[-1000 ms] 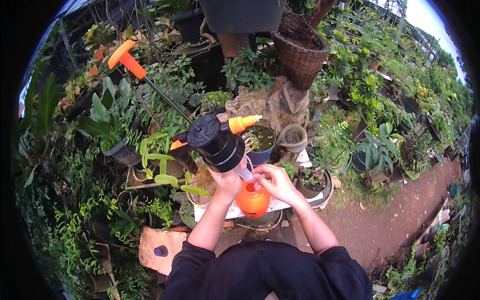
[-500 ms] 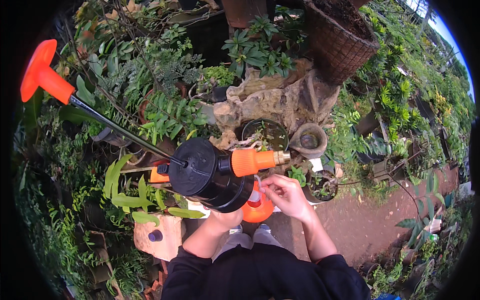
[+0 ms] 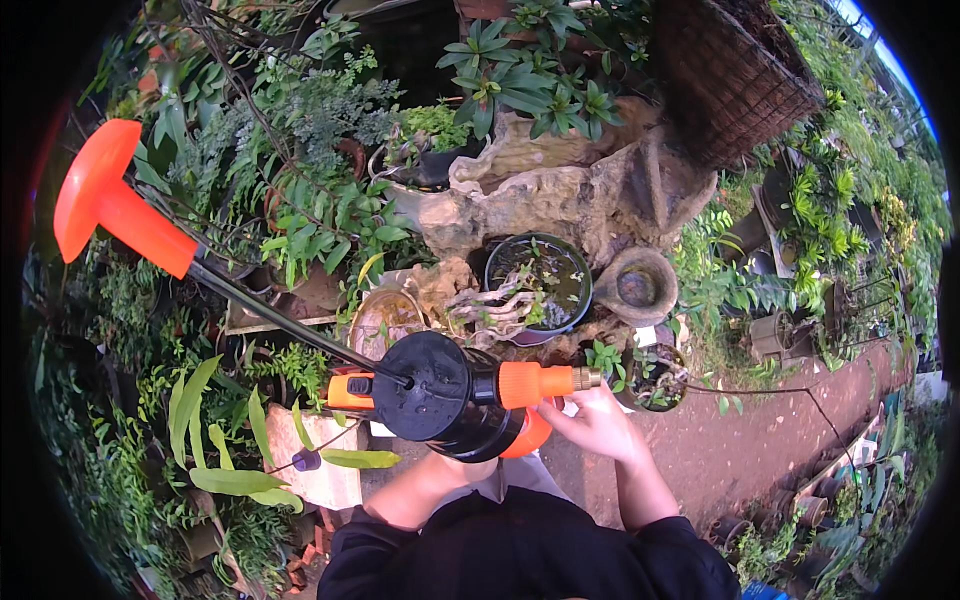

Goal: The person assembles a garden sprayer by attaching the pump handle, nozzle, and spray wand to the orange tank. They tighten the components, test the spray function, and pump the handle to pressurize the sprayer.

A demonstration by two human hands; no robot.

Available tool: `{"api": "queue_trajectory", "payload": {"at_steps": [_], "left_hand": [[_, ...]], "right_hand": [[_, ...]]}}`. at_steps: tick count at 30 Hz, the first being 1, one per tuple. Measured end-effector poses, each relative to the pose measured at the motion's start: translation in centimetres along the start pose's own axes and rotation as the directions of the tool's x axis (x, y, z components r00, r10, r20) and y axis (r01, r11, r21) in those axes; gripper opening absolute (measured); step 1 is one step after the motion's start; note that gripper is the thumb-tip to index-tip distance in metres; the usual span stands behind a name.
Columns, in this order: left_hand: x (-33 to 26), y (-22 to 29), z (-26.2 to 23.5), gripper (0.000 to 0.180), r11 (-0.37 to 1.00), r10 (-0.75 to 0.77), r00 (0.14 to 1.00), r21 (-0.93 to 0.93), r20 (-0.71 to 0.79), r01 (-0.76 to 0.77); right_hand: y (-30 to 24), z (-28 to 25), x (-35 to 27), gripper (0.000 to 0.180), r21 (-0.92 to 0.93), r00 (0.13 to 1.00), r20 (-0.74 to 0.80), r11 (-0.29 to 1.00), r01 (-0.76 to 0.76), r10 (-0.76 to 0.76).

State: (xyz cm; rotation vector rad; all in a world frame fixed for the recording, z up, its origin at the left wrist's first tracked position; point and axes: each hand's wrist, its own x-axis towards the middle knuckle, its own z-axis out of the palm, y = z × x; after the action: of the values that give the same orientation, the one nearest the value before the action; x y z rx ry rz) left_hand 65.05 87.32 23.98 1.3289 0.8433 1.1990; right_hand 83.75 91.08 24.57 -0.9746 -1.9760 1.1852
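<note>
The right hand pinches below the sprayer nozzle, which points right, while the hidden left hand's grip cannot be told.

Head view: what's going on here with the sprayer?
A person stands among potted plants holding a pump sprayer with a black top up close under the camera. The right hand is at the orange nozzle with its brass tip, its fingers touching just below it. The left hand is hidden under the sprayer body, so its grip cannot be seen. The orange pump handle is pulled out on its black rod, up to the left. A dark pot with a gnarled small tree sits just beyond.
</note>
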Motion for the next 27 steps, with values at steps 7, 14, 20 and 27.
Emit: {"api": "queue_trajectory", "payload": {"at_steps": [7,14,20,27], "left_hand": [[-1.3,-3.4,-0.7,0.024,0.978,0.206,0.968,-0.009,-0.144,-0.209],[-2.2,-3.5,-0.2,0.017,0.906,0.212,0.976,0.384,-0.055,-0.175],[-2.8,-2.8,0.6,0.023,0.645,0.379,0.925,0.72,-0.012,-0.255],[-3.7,-5.4,1.1,0.047,0.954,0.212,0.957,0.256,-0.196,-0.159]], "right_hand": [[0.8,-1.8,-1.2,0.009,-0.003,0.976,-0.201,0.996,-0.092,0.089],[-3.5,-3.9,-2.1,0.025,-0.038,0.891,-0.427,0.987,0.155,-0.156],[-8.2,-4.8,-1.2,0.068,-0.45,0.916,0.08,0.806,0.384,-0.392],[-8.3,-3.1,0.5,0.06,-0.414,0.917,0.338,0.841,0.348,-0.212]]}}
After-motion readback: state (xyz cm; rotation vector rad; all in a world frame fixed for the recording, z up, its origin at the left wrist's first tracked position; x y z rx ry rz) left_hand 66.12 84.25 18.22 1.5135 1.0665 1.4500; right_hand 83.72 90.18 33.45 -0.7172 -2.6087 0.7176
